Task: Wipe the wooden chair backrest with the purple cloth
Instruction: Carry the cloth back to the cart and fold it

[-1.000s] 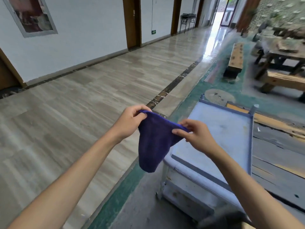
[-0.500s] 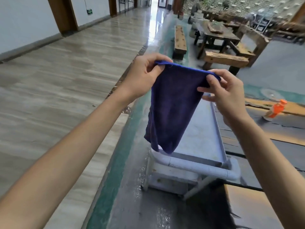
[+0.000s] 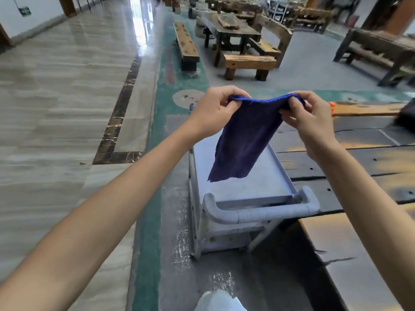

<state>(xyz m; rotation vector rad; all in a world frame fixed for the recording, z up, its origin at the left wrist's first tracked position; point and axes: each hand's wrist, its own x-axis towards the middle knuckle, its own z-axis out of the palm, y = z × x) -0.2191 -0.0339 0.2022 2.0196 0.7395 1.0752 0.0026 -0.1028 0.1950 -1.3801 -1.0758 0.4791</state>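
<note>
A purple cloth (image 3: 243,142) hangs in the air in front of me, stretched along its top edge between both hands. My left hand (image 3: 214,108) pinches its upper left corner and my right hand (image 3: 307,118) pinches its upper right corner. The cloth's lower end dangles above a grey cart. Wooden chairs with backrests (image 3: 277,33) stand far ahead by a dark wooden table (image 3: 233,30), well out of reach.
A grey plastic cart (image 3: 260,212) with a rounded handle stands right below my hands. A dark wooden tabletop (image 3: 363,158) runs along the right. Wooden benches (image 3: 248,62) stand ahead on the grey floor. Tiled corridor floor (image 3: 67,97) spreads to the left.
The view has swung right and down, bringing the cart under my hands and the wooden furniture ahead. Both hands still hold the cloth, with its top edge pulled wider.
</note>
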